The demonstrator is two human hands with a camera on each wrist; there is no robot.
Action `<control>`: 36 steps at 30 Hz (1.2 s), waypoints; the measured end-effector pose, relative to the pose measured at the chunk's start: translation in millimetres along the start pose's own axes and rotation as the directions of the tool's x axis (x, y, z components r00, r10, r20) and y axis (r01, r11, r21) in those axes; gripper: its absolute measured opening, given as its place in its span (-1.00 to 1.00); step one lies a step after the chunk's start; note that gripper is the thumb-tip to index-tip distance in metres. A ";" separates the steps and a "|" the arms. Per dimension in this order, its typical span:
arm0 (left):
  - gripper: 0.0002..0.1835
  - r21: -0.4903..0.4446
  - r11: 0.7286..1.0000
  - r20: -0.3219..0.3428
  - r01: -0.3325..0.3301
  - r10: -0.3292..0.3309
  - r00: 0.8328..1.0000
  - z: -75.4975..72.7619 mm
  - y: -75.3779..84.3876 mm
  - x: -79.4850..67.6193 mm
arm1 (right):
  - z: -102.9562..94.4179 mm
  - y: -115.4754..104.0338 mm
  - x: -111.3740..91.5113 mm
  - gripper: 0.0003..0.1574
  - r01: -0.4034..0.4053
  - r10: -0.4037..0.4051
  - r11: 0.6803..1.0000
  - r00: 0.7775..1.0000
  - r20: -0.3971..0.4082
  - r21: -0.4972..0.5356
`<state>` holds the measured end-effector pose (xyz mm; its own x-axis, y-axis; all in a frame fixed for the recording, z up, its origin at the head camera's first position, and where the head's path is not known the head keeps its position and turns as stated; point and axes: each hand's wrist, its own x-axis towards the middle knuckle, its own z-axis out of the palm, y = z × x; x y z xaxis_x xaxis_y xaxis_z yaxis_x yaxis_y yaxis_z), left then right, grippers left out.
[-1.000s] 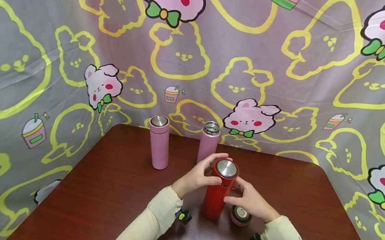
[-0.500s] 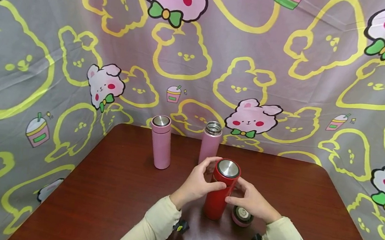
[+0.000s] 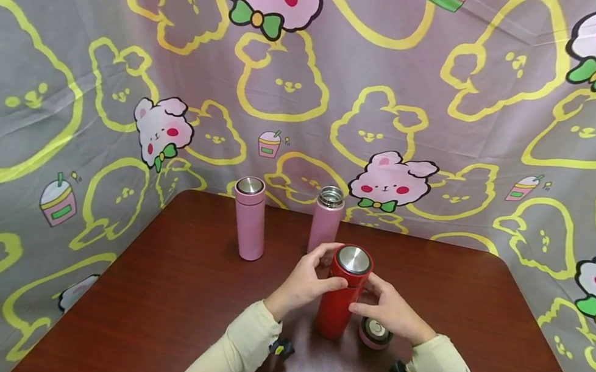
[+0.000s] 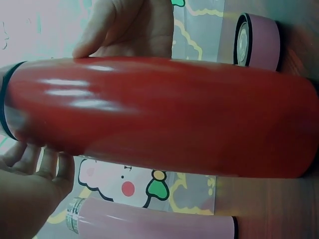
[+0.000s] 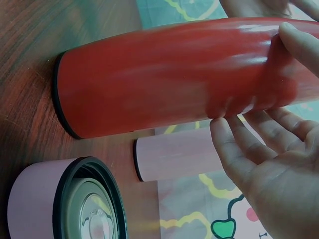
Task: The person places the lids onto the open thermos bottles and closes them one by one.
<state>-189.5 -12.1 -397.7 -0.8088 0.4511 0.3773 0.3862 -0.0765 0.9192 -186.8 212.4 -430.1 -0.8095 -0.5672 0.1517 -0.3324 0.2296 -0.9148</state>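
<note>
A red thermos bottle stands upright on the table, its lid topped with a silver disc. My left hand grips it at the lid, thumb in front and fingers round the far side. Lower down, my right hand holds the body from the right, with the thumb on the near side. In the right wrist view the fingertips press against the red wall. Beside the bottle's base lies a pink lid, its inner side facing up.
Behind the red bottle stands a pink thermos bottle with its steel mouth uncovered. Farther left is a second pink thermos bottle with its lid on. A patterned cloth hangs along the back and sides of the brown table.
My left fingers, stretched out past the lid a second ago, have drawn in round it. The right hand keeps its hold, and the bottle stays in place.
</note>
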 end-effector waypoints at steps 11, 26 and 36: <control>-0.19 -0.104 0.994 0.093 -0.038 0.048 0.994 -8.1 -23.5 9.7 | -1.5 -0.1 0.2 -0.21 -0.012 0.012 1.000 1.000 -0.001 -0.010; -0.15 -0.365 0.931 0.260 -0.030 0.133 0.956 -12.2 -37.0 22.0 | -0.4 0.7 0.1 -0.23 -0.009 0.009 1.000 1.000 0.000 -0.009; -0.34 -0.480 0.877 0.311 -0.032 0.204 0.928 -10.3 -42.1 27.1 | 0.0 1.5 0.7 -0.24 -0.012 0.012 1.000 1.000 -0.001 0.009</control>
<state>-232.3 -5.8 -425.0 -0.5341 0.6797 0.5027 0.1514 -0.5081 0.8479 -187.8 212.3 -431.4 -0.8138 -0.5638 0.1408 -0.3179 0.2291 -0.9200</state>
